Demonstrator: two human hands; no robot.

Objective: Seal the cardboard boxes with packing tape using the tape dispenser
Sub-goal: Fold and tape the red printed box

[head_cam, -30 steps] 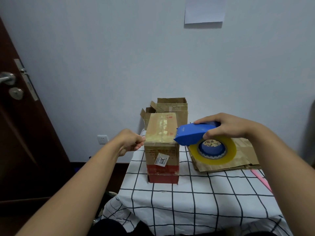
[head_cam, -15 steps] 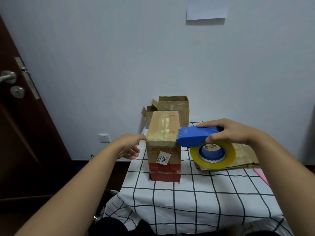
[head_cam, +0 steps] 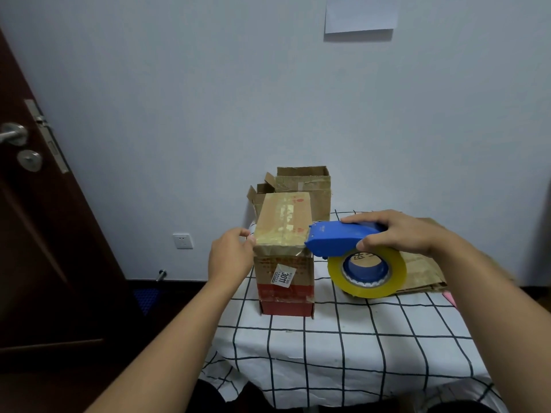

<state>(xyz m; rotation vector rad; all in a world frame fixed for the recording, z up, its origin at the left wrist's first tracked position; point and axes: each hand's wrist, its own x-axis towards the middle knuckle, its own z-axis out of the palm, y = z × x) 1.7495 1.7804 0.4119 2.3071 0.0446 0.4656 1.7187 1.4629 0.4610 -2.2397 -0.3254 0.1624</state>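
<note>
A tall cardboard box [head_cam: 283, 228] with a red base and a white label stands on the checked tablecloth [head_cam: 328, 338], its top covered in glossy tape. My left hand [head_cam: 231, 256] is against the box's upper left edge, fingertips touching the corner. My right hand [head_cam: 396, 231] grips the blue tape dispenser [head_cam: 337, 239] from above. The dispenser's nose meets the right edge of the box top. Its yellow tape roll [head_cam: 396, 269] hangs below my palm, just above the table.
Two open cardboard boxes [head_cam: 304, 183] stand behind the taped one, against the wall. Flattened cardboard [head_cam: 423, 263] lies at the right under the roll, and a pink strip [head_cam: 450, 299] sits at the table's right edge. A dark door [head_cam: 44, 234] is on the left.
My left hand moved from beside the box up onto its upper left edge. The dispenser sank slightly and stays at the box's right top edge.
</note>
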